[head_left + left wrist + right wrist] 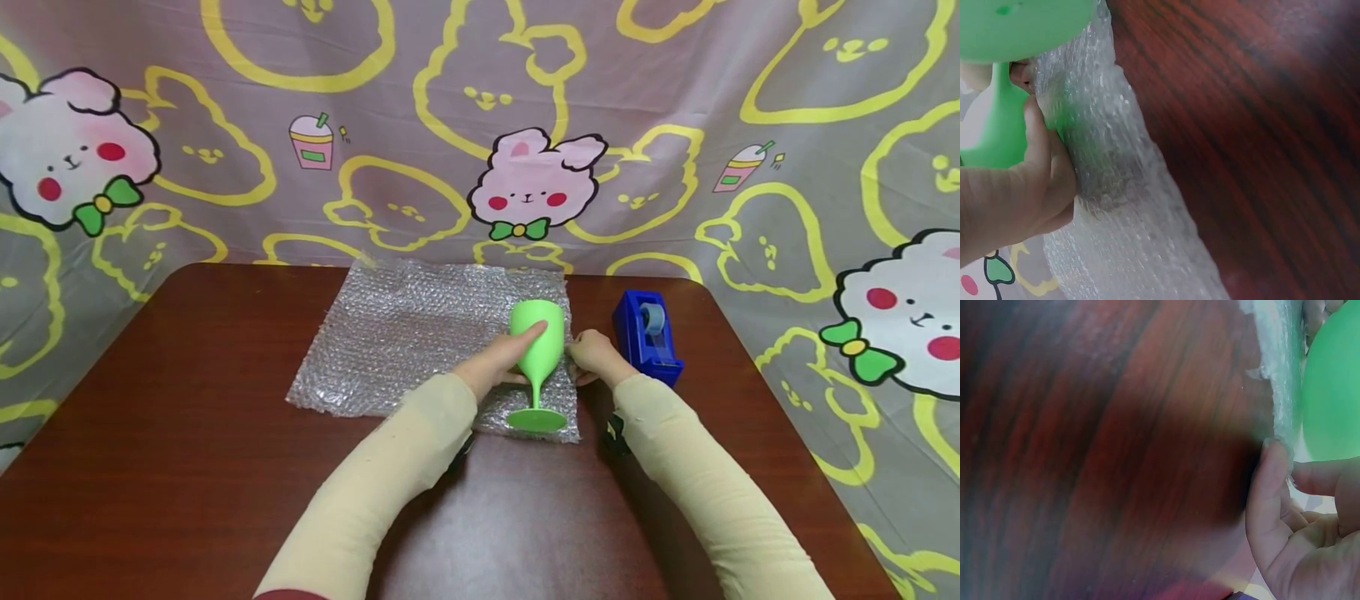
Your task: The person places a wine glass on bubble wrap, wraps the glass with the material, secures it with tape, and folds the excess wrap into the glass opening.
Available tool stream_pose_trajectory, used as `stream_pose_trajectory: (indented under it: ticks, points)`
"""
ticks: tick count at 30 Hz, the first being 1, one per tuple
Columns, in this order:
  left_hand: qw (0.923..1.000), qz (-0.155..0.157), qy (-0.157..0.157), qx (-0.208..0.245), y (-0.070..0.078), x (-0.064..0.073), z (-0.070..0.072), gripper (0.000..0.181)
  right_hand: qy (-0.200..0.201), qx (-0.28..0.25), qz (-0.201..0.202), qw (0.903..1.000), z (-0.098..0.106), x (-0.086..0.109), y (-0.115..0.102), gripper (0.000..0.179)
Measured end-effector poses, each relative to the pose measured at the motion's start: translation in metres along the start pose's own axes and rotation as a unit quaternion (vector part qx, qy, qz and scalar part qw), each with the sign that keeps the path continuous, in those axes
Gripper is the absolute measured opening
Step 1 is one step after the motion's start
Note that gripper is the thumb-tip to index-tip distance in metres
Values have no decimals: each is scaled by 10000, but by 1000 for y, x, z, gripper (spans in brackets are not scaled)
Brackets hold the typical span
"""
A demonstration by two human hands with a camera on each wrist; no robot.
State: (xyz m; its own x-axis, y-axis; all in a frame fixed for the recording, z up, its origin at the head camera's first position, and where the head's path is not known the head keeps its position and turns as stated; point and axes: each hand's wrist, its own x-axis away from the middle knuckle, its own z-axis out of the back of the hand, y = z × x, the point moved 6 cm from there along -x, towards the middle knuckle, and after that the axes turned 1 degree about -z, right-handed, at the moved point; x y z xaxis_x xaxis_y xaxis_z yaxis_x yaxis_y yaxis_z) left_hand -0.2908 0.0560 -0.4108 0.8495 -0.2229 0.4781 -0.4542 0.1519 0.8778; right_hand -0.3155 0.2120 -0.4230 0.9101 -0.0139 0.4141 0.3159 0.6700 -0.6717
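1. Cartoon-rabbit fabric (408, 125) hangs beyond the fingers and to both sides of them.
2. Beneath the hands spreads a glossy, reddish-brown wood-grain worktop (187, 400).
3. On it, under the left fingers and reaching mostly to their left, lies a sheet of clear bubble wrap (397, 333).
4. Fingers of the left hand (491, 360) grip a light-green goblet (546, 350) by its bowl, the thumb laid across it, over the sheet's right part.
5. The goblet's stem and foot extend from those fingers toward the person.
6. Just right of the goblet, the right hand (595, 354) pinches the sheet's right edge between thumb and fingers.
7. Near the right fingers, on their right, stands a blue tape dispenser (643, 342) carrying a tape roll (653, 318).
8. Cream sleeves (382, 467) cover both forearms behind the fingers.
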Motion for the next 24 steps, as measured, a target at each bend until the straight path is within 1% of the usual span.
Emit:
stream_pose_trajectory:
  ticks: [7, 12, 19, 24]
  points:
    - [9998, 25, 145, -147, 0, 3, 3, 77, 43, 80, 134, 9999, -2, -1, -2, 23]
    - [9991, -4, 253, -333, 2, 5, 7, 79, 29, 125, 130, 9998, -2, -2, -1, 24]
    - [9967, -62, 530, -608, 2, -1, 17, 81, 11, 141, 140, 9998, 0, 2, -3, 26]
    - [9969, -32, 482, -628, 2, -3, 19, 80, 64, 4, 149, 9999, 2, 1, -4, 28]
